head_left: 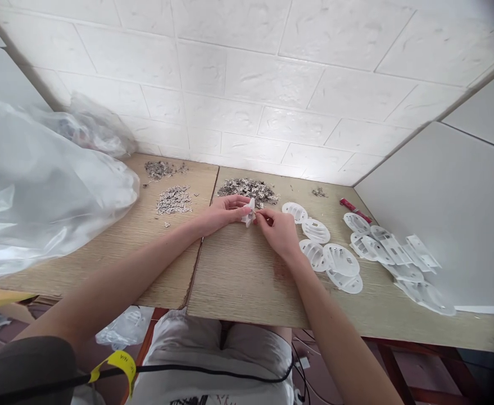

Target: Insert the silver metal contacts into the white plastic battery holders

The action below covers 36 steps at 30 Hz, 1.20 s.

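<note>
On my far left, a large plastic bag (53, 185) bulges over the worktop (238, 275), with a smaller clear bag (99, 132) behind it by the wall. If the big one sags or is nudged, I judge it could sweep into the nearby heap of small metal bits (159, 170) or the flatter spread of metal pieces (174, 200) just in front of that heap. Next comes the seam (202, 242) between two boards; a dropped bit might lodge there.

Right of the seam, my left hand (227, 212) is clamped on a white plastic piece (252, 204), thumb against fingers, holding it tilted nearly edge-on above the worktop, in front of a big pile of metal parts (247, 188). A loose pinch would let the piece twist as the other side presses. My right hand (277, 229) meets it from the right, thumb and forefinger drawn together; I cannot tell whether a metal part sits between them. Pushing off-axis there could make the fingers slip or bend the plastic.

Beside that wrist lie overlapping white discs (315, 231), which a careless forearm could scatter. A little metal cluster (319, 192) sits behind them, and farther right a red tool (355, 210) lies near another group of white plastic parts (384, 244), leaning loosely enough, I suspect, to slide.
</note>
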{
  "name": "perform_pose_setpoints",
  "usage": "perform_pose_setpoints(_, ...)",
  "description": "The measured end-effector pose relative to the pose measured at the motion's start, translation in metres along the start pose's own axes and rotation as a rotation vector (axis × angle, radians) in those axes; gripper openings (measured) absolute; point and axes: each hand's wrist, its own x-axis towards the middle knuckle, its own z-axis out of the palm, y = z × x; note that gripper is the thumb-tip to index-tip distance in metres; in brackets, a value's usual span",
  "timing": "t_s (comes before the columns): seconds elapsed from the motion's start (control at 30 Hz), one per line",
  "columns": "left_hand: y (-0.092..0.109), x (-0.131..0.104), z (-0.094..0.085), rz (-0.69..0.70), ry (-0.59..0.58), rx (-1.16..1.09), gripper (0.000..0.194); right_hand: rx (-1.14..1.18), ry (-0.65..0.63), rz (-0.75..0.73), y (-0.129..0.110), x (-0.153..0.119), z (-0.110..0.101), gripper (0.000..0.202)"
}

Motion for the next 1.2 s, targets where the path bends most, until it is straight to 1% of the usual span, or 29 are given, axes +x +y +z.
perform_pose_setpoints(0.1, 0.001, 0.0, 0.001, 0.007, 0.018, 0.028, 0.048, -0.042, 0.006, -0.011, 0.0, 0.0, 0.001, 0.025)
perform_pose_setpoints(0.17, 0.001, 0.0, 0.002, 0.01, 0.018, -0.003, 0.045, -0.013, 0.016, 0.005, 0.0, 0.001, 0.001, 0.024)
perform_pose_setpoints(0.23, 0.001, 0.0, 0.003, 0.033, -0.002, -0.075, 0.041, 0.101, 0.028, 0.051, 0.001, 0.001, 0.0, 0.022)
perform_pose_setpoints(0.3, 0.0, 0.001, 0.004, 0.067, -0.015, -0.128, 0.038, 0.277, 0.032, 0.118, 0.002, 0.002, -0.001, 0.021)
perform_pose_setpoints(0.4, -0.001, 0.001, 0.006, 0.096, -0.001, -0.145, 0.038, 0.497, -0.002, 0.232, 0.002, 0.003, -0.001, 0.028)
perform_pose_setpoints(0.5, -0.001, 0.0, 0.009, 0.096, 0.022, -0.216, 0.037, 0.563, -0.023, 0.285, 0.002, 0.003, -0.002, 0.032)
perform_pose_setpoints(0.6, 0.002, -0.002, 0.011, 0.076, 0.064, -0.267, 0.036, 0.497, -0.007, 0.25, 0.0, 0.003, -0.005, 0.035)
perform_pose_setpoints(0.73, 0.004, -0.003, 0.011, 0.057, 0.088, -0.259, 0.035, 0.39, -0.064, 0.177, 0.001, 0.001, -0.008, 0.032)
perform_pose_setpoints(0.83, 0.005, -0.003, 0.011, 0.06, 0.06, -0.263, 0.037, 0.42, -0.068, 0.15, 0.004, 0.001, -0.005, 0.03)
perform_pose_setpoints(0.97, 0.007, -0.004, 0.012, 0.057, 0.03, -0.349, 0.035, 0.491, 0.016, 0.208, 0.006, 0.003, 0.001, 0.036)
perform_pose_setpoints(1.03, 0.008, -0.005, 0.012, 0.059, 0.023, -0.354, 0.036, 0.522, 0.033, 0.212, 0.005, 0.003, 0.003, 0.037)
perform_pose_setpoints(1.1, 0.008, -0.006, 0.012, 0.08, 0.015, -0.287, 0.038, 0.537, 0.038, 0.174, 0.001, 0.002, 0.003, 0.032)
perform_pose_setpoints(1.13, 0.008, -0.007, 0.013, 0.105, 0.024, -0.219, 0.038, 0.518, 0.054, 0.142, -0.001, 0.0, 0.003, 0.028)
perform_pose_setpoints(1.2, 0.007, -0.009, 0.015, 0.175, 0.077, -0.034, 0.034, 0.414, 0.127, 0.065, -0.006, -0.003, 0.002, 0.02)
